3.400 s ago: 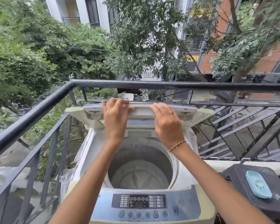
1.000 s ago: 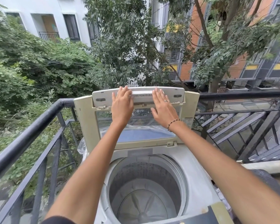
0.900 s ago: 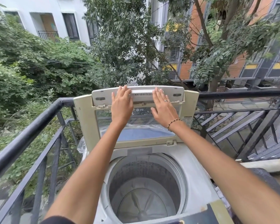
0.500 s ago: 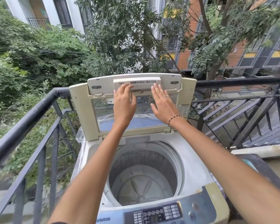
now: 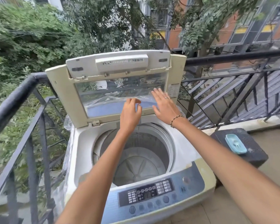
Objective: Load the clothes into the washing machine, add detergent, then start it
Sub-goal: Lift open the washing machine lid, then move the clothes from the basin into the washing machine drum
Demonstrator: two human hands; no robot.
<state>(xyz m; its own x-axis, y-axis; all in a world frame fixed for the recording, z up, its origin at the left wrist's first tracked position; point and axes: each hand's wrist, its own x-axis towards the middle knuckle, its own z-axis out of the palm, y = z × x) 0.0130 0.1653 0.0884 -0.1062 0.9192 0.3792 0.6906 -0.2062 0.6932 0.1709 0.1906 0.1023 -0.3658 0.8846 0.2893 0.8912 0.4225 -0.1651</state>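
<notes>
Both my hands hover empty before the raised cream plastic lid (image 5: 66,94) of the white top-loading washing machine (image 5: 81,143): left hand (image 5: 130,113) loosely curled, right hand (image 5: 164,105) spread flat, each grip open, drum (image 5: 152,146) bare below.

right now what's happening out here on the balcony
A person stands at a top-loading washing machine by the railing. Its lid is folded up and open. The left hand and right hand are empty, in front of the lid. The drum shows no clothes.
</notes>
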